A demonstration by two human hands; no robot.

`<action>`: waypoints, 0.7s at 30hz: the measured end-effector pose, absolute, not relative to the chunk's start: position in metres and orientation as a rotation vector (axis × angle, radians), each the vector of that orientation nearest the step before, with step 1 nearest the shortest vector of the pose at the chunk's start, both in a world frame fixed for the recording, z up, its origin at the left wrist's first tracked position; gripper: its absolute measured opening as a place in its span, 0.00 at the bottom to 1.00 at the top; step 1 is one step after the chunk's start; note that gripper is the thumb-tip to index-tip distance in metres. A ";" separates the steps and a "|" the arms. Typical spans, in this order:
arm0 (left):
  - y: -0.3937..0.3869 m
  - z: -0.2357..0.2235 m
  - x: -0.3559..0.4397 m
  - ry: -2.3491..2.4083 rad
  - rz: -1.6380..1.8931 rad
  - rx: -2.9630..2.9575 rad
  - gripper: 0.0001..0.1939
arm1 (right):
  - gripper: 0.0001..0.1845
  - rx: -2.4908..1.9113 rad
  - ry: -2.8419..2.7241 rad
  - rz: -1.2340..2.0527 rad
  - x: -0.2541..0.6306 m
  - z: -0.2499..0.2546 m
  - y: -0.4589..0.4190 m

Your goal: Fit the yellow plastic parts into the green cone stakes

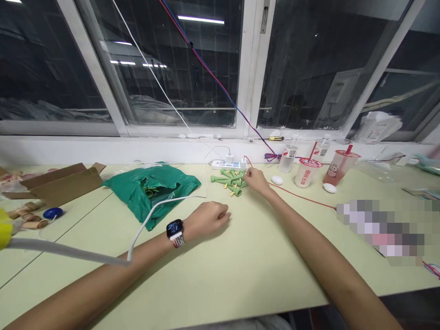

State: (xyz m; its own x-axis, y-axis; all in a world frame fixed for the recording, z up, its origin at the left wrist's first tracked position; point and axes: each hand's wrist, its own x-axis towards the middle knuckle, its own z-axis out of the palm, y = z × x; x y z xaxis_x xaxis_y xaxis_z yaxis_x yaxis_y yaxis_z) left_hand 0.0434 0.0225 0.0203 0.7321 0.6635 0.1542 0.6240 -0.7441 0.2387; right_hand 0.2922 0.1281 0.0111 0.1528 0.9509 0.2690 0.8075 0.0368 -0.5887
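Note:
My right hand (256, 180) reaches to the right edge of a small pile of green plastic parts (227, 178), its fingers pinched at one of them. The parts are tube-like with flared ends, and small pale-yellow pieces (233, 193) show among them. Nearer to me, my left hand (207, 220) rests above the table with its fingers curled closed. Whatever it may hold is hidden inside the fingers. A watch (175, 227) is on the left wrist. Left of the pile lies a torn green plastic bag (130, 190), with more green parts showing through its opening.
Behind the pile sits a white power strip (220, 165). A white cable (140, 229) crosses over my left forearm. Drink cups (304, 176), a bottle (287, 158) and white egg-shaped objects (277, 180) stand at right. A cardboard box (62, 183) and a blue ball (52, 213) are at left.

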 end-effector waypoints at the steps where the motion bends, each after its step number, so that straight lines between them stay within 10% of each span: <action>1: 0.024 0.018 0.041 1.063 0.323 2.761 0.19 | 0.06 -1.755 -1.727 0.273 0.290 0.009 0.119; 21: 0.033 -0.001 0.008 1.195 0.303 2.812 0.24 | 0.19 -1.323 -2.555 0.083 0.280 -0.029 0.011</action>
